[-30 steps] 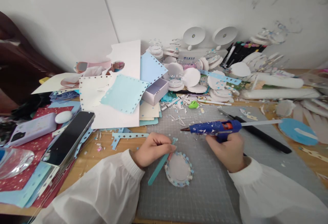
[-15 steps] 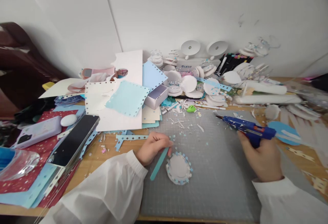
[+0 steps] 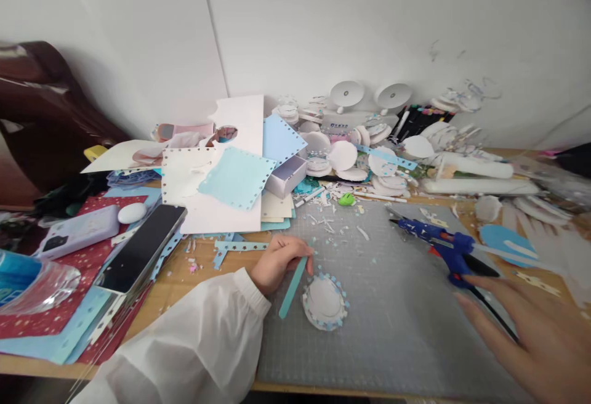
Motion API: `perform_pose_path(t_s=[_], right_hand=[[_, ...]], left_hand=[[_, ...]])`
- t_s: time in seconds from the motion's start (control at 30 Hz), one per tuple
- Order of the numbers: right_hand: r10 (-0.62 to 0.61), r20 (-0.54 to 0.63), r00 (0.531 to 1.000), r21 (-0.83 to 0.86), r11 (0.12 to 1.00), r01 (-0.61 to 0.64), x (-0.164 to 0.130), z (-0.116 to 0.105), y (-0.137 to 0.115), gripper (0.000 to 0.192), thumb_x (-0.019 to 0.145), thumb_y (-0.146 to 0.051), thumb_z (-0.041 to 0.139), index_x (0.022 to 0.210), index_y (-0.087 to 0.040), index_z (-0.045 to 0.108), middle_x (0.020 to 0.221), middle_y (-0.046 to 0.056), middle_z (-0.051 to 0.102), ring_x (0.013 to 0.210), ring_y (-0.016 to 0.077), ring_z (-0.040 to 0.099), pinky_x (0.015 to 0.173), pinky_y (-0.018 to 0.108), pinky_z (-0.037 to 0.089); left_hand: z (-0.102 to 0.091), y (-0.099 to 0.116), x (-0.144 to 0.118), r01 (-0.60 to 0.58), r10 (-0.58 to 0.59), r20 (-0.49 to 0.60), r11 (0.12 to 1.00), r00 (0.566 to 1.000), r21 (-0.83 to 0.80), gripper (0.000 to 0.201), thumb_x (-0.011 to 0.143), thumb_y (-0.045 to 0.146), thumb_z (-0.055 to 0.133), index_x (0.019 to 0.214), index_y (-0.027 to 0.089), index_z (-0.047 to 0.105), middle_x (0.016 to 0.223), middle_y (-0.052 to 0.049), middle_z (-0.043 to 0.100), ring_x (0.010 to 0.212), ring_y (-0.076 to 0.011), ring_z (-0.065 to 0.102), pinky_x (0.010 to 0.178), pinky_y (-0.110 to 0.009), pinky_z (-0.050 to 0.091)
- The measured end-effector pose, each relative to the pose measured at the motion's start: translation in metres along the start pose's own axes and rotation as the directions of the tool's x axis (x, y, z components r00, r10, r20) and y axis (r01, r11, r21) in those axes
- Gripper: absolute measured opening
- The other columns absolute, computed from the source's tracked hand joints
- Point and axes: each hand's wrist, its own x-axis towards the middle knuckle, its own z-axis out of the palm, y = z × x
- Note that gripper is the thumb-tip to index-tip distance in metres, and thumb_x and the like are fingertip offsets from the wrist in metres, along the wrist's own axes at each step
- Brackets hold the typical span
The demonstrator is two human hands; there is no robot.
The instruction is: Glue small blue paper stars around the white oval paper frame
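My left hand (image 3: 284,262) is closed, pinching a narrow flat teal strip (image 3: 293,287) with a rounded lower end. Just right of its fingertips, a round white paper disc (image 3: 325,301) lies on the grey cutting mat (image 3: 392,342), its rim dotted with small blue and white pieces. A blue glue gun (image 3: 434,241) lies on the mat's right side, nozzle towards the upper left, a glue stick in its back and a black cord running from it. My right hand (image 3: 535,330) is beside its handle, fingers stretched out and holding nothing.
White paper discs (image 3: 342,156) are heaped along the wall, with a green clip (image 3: 346,199) and paper scraps in front. Punched paper sheets (image 3: 237,176), a black phone (image 3: 143,249) and a plastic bottle (image 3: 39,284) fill the left. A blue disc (image 3: 508,245) lies right of the gun.
My right hand has let go of the glue gun, which now rests on the mat, and has drawn back to the lower right. My left hand still pinches the teal strip.
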Motion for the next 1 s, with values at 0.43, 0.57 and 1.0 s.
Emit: perform_pose_path(t_s=[0.43,0.57,1.0], right_hand=[[-0.777,-0.071,0.625,0.174,0.608,0.775,0.081,0.034,-0.147,0.021,0.089,-0.016,0.047,0.104,-0.015,0.062,0.097,0.008,0.065,0.092,0.0222,0.055,0.078,0.039,0.047],[-0.814,-0.175,0.554,0.105,0.544,0.833,0.088,0.051,-0.153,0.017,0.087,-0.01,0.049,0.088,-0.013,0.065,0.084,0.008,0.065,0.082,0.0212,0.056,0.072,0.037,0.048],[0.07,0.043,0.997,0.922,0.382,-0.066,0.07,0.094,-0.092,0.006,0.083,-0.027,0.059,0.082,-0.021,0.06,0.076,0.002,0.058,0.067,0.0159,0.055,0.06,0.03,0.044]], left_hand=[[0.0,-0.005,0.005,-0.072,0.042,-0.118,0.962,0.992,-0.265,0.037,0.068,0.026,0.062,0.043,0.016,0.037,0.044,0.007,0.022,0.043,-0.0049,0.015,0.044,-0.024,0.009],[0.0,-0.006,0.005,-0.087,0.053,-0.129,0.957,0.99,-0.276,0.043,0.069,0.026,0.061,0.043,0.017,0.029,0.045,0.008,0.018,0.045,-0.0052,0.013,0.045,-0.024,0.01],[-0.011,0.012,-0.005,-0.093,0.083,0.042,0.901,0.996,0.423,0.048,0.081,0.039,0.051,0.041,0.015,0.04,0.042,0.003,0.037,0.043,-0.0065,0.031,0.046,-0.023,0.023]])
